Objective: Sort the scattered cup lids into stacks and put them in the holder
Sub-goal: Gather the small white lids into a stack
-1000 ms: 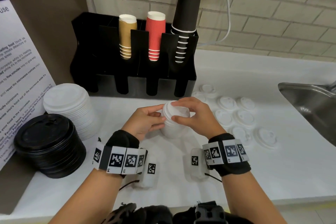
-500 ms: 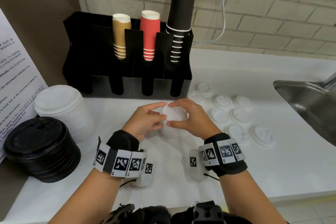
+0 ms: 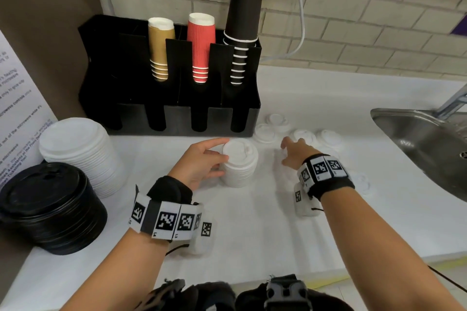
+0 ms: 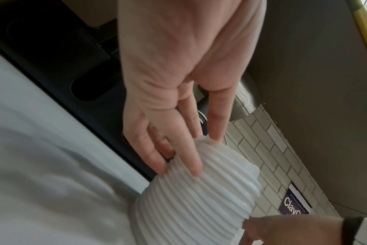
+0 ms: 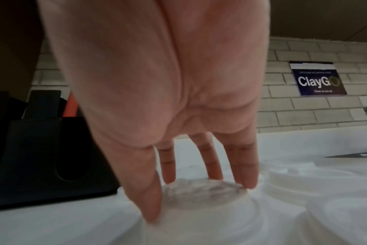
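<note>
A small stack of white lids [image 3: 238,165] stands on the white counter in front of the black holder [image 3: 174,111]. My left hand [image 3: 202,161] curls round the stack's left side; the left wrist view has its fingers [image 4: 178,155] lying on the ribbed stack [image 4: 199,190]. My right hand [image 3: 293,154] is down on a loose white lid [image 5: 203,194] just right of the stack, thumb on one flank and fingers [image 5: 247,174] on the other, pinching its raised top. More loose lids [image 3: 328,137] lie scattered beyond and to the right.
The holder carries gold [image 3: 160,48], red [image 3: 201,45] and black [image 3: 243,20] cup stacks; its left slot looks empty. A large white lid stack [image 3: 75,149] and a black lid stack [image 3: 45,204] stand at left. A steel sink [image 3: 429,144] is at right.
My right hand has left the top of the small stack and moved right, down onto a loose lid. The left hand stays on the stack.
</note>
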Tool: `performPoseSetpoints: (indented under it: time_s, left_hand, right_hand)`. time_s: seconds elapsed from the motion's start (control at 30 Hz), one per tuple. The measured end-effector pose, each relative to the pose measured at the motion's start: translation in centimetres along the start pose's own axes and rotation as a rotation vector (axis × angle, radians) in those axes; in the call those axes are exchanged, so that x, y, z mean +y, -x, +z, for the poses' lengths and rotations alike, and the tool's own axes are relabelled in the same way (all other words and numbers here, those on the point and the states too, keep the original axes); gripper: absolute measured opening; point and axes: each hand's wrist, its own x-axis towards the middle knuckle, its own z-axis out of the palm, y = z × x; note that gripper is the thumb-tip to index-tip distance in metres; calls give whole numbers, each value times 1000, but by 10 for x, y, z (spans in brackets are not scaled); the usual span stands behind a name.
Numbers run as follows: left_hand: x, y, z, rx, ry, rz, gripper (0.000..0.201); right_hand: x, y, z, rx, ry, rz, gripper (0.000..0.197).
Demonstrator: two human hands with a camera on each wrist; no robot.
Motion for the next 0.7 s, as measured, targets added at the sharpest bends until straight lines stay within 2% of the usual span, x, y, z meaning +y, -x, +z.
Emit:
performPoseSetpoints:
  time_s: [0.1, 0.17, 0.23, 0.3, 0.4, 0.53, 0.7]
  left_hand:
    - [0, 0, 1, -4, 16, -2, 45]
    - [-1, 1, 1, -6, 23, -2, 44]
    - [-1, 1, 1, -5, 21, -3, 44]
    - [-1, 1, 2, -4, 18, -2, 44]
    - [0, 2, 5, -15, 5, 12, 44]
    - [-3, 2, 5, -13, 34, 16, 41]
    - [-5, 1, 6, -13, 117, -14, 41]
  right_hand:
    - [6, 3, -11, -12, -140, -63, 55]
    - [9, 11, -23, 38, -423, -176, 52]
    - [3, 27, -28, 117, -749, -333, 40]
    - [-12, 42, -23, 173, -892, -472, 35]
    - [-34, 53, -1, 236, -889, -593, 34]
    - [-45, 52, 19, 378, -814, -572, 40]
    - [-49, 50, 23, 437, -746, -630, 33]
